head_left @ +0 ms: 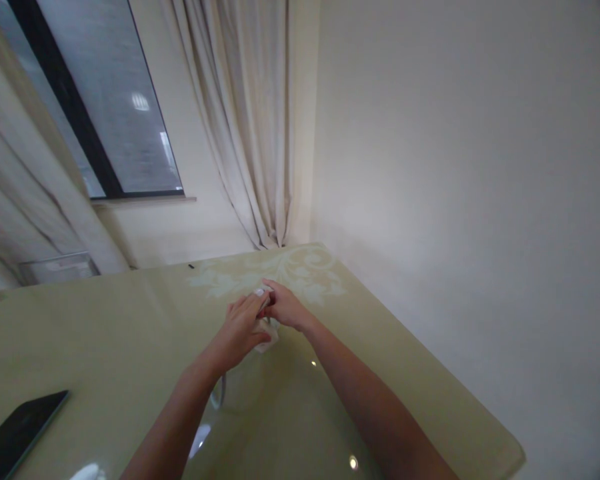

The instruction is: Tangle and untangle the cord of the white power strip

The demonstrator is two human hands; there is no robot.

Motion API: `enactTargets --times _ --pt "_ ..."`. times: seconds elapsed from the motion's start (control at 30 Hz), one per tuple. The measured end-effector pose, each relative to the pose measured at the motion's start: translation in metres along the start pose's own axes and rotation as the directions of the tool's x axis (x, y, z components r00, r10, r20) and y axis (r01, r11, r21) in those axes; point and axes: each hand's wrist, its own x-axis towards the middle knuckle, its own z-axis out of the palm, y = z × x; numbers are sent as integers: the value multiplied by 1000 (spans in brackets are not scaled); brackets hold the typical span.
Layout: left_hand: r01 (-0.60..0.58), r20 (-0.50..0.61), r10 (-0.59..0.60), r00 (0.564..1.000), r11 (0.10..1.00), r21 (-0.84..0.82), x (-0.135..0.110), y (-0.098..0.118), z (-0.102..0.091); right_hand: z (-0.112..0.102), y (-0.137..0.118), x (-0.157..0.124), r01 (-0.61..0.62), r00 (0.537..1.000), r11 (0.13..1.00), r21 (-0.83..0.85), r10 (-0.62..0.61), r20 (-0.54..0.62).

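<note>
Both my hands meet over the glossy olive-green table near its far right part. My left hand lies with fingers together on top of a small white crumpled thing, likely a tissue or cloth, which shows only a little beneath the palms. My right hand is closed beside it, fingertips touching the left hand's fingers and pinching the same white piece. Most of the white piece is hidden by the hands.
A dark flat device, like a phone or tablet, lies at the table's near left. A pale floral pattern marks the far corner. Beige curtains, a window and a plain wall stand behind.
</note>
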Motion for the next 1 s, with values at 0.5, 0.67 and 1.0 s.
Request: enactTargets --times 0.5,0.67,1.0 --pt "-201 -103 234 967 945 258 0 -14 3 -5 -19 -8 -94 994 909 406 108 -12" --pt "-212 -134 266 955 923 321 1 -13 3 5 -27 -8 -34 995 896 443 73 -70" --pt "-113 -346 279 896 896 430 -6 -16 8 9 -48 -13 -40 994 781 623 96 -56"
